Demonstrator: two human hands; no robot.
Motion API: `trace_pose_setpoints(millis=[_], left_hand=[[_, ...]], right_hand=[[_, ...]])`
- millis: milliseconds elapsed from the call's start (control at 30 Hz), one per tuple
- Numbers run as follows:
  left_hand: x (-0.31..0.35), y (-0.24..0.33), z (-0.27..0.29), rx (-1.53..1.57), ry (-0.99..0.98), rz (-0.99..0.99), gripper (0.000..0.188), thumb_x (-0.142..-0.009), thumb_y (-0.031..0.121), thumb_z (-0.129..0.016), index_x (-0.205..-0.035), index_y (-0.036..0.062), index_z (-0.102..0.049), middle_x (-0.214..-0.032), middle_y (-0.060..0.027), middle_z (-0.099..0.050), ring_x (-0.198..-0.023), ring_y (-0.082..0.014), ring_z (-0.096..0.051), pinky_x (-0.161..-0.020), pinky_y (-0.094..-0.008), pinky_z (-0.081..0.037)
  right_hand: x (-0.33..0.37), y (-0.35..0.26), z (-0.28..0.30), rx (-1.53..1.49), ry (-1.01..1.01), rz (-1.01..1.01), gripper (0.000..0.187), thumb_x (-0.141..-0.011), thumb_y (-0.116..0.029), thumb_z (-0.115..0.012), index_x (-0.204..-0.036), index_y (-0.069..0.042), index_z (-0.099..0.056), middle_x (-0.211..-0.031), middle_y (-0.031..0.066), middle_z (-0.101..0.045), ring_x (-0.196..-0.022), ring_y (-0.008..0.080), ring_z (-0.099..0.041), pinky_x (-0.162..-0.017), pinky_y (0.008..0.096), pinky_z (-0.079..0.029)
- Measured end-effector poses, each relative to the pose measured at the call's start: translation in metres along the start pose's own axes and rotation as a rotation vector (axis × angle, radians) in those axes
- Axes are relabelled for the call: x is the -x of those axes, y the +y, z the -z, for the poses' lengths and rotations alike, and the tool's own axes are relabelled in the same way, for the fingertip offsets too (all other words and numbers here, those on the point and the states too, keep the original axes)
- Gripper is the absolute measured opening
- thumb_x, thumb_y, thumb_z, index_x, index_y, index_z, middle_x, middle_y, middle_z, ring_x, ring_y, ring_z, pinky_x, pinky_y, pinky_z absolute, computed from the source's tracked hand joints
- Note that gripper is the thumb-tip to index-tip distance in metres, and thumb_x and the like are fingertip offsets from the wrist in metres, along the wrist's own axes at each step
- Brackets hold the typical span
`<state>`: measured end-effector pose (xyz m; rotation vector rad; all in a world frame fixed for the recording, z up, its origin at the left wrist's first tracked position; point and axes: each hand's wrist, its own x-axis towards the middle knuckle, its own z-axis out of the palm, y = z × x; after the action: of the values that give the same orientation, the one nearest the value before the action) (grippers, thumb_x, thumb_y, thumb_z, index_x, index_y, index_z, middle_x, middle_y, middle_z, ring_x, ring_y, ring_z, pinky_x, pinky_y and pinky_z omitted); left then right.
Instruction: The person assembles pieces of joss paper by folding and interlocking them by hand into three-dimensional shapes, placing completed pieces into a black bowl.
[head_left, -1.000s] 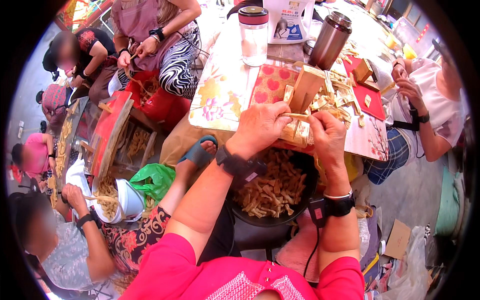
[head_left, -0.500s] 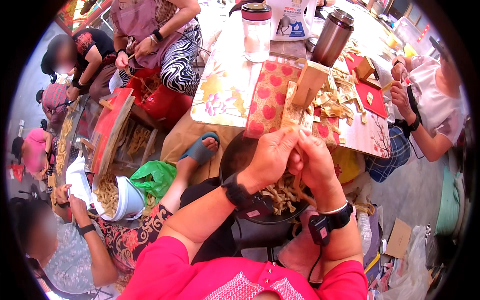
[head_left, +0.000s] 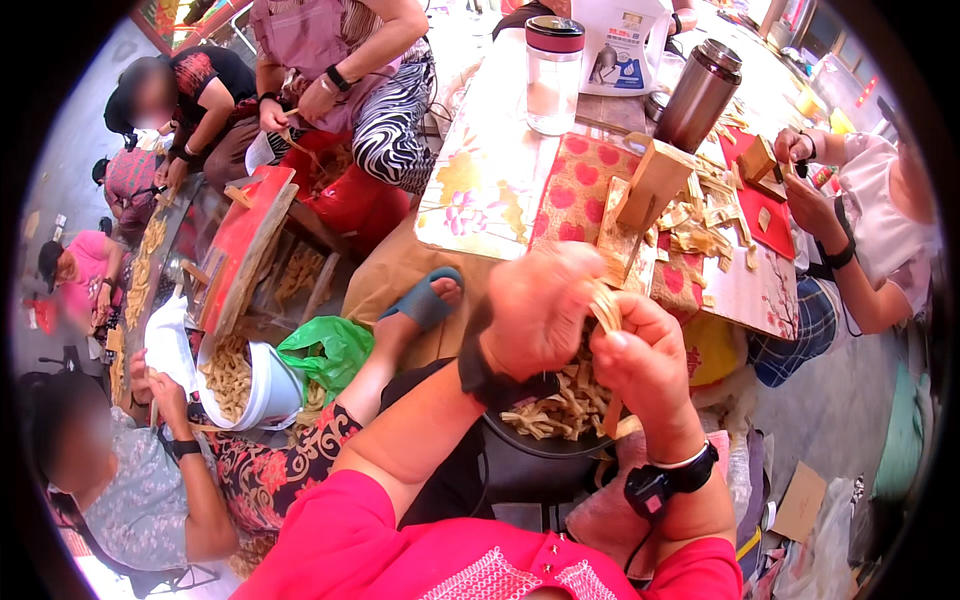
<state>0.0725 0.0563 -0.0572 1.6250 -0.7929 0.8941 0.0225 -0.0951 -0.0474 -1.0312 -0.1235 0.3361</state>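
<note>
A pale tan, flat, flexible strip (head_left: 606,309) is folded between my two hands, just in front of the table edge. My right hand (head_left: 648,352) pinches it between thumb and fingers, and a tail of it hangs below. Curled and somewhat blurred, my left hand (head_left: 540,305) is closed at the strip's upper end; its fingertips are partly hidden. Under my hands stands a dark round basin (head_left: 535,440) with many short tan pieces (head_left: 568,402) in it. A wooden block stand (head_left: 655,185) rises from a board on the table, beside loose strips (head_left: 700,232).
The table (head_left: 470,205) bears a lidded clear jar (head_left: 553,85), a white jug (head_left: 620,50) and a brown metal flask (head_left: 700,92). A white bucket (head_left: 272,388) of pieces and a green bag (head_left: 328,352) are at left. Several people sit around, one at right with a red tray (head_left: 765,215).
My hands have shifted slightly down and drawn a little apart, showing the folded strip between them. The whole view has moved, so the table sits further right.
</note>
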Motion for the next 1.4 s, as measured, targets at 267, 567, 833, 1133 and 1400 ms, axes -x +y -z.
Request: trace_pose_setpoints(millis=[267,567,833,1133,1400], left_hand=[[0.009,0.028,-0.020,0.249,-0.245,0.628,0.029,-0.077,0.002,-0.050,-0.102,-0.0063,-0.062,-0.113,-0.0232,-0.058,-0.110,-0.0295,-0.056,-0.092,-0.0346,-0.043],[0.009,0.007,-0.022,-0.010,-0.179,0.112,0.009,-0.065,-0.004,-0.056,-0.073,-0.0017,-0.054,-0.094,-0.0186,-0.058,-0.078,-0.0326,-0.060,-0.069,-0.0354,-0.049],[0.009,0.018,-0.015,0.011,-0.309,0.439,0.006,-0.071,-0.003,-0.059,-0.074,0.0008,-0.055,-0.066,-0.0079,-0.058,-0.060,-0.0187,-0.058,-0.056,-0.0296,-0.046],[0.010,0.010,-0.005,0.029,-0.414,0.592,0.004,-0.073,0.000,-0.064,-0.076,0.0008,-0.061,-0.068,-0.0052,-0.061,-0.063,-0.0136,-0.058,-0.060,-0.0256,-0.046],[-0.002,0.015,-0.001,0.098,-0.446,0.449,0.011,-0.071,0.007,-0.069,-0.076,0.0002,-0.061,-0.068,-0.0133,-0.059,-0.061,-0.0229,-0.058,-0.056,-0.0304,-0.046]], right_hand=[[-0.005,0.022,0.018,0.597,0.272,0.383,0.011,-0.090,-0.009,-0.052,-0.093,0.000,-0.057,-0.065,0.0022,-0.055,-0.055,0.0055,-0.046,-0.050,0.0220,-0.039],[0.000,0.008,0.019,-0.224,0.167,-0.242,0.018,-0.090,-0.023,-0.044,-0.084,-0.008,-0.054,-0.055,-0.0064,-0.037,-0.040,0.0035,-0.028,-0.036,0.0206,-0.024],[-0.004,-0.009,0.037,0.173,0.003,-0.200,0.014,-0.083,-0.016,-0.057,-0.090,-0.004,-0.054,-0.068,-0.0056,-0.048,-0.050,0.0020,-0.037,-0.044,0.0181,-0.028],[0.005,-0.021,0.035,0.344,0.084,-0.189,0.014,-0.080,-0.010,-0.067,-0.087,0.002,-0.066,-0.068,-0.0016,-0.059,-0.051,0.0014,-0.043,-0.043,0.0176,-0.031],[0.002,0.000,0.047,-0.288,-0.060,-0.106,0.017,-0.088,-0.012,-0.061,-0.100,0.000,-0.062,-0.064,-0.0033,-0.049,-0.047,0.0017,-0.034,-0.040,0.0172,-0.028]])
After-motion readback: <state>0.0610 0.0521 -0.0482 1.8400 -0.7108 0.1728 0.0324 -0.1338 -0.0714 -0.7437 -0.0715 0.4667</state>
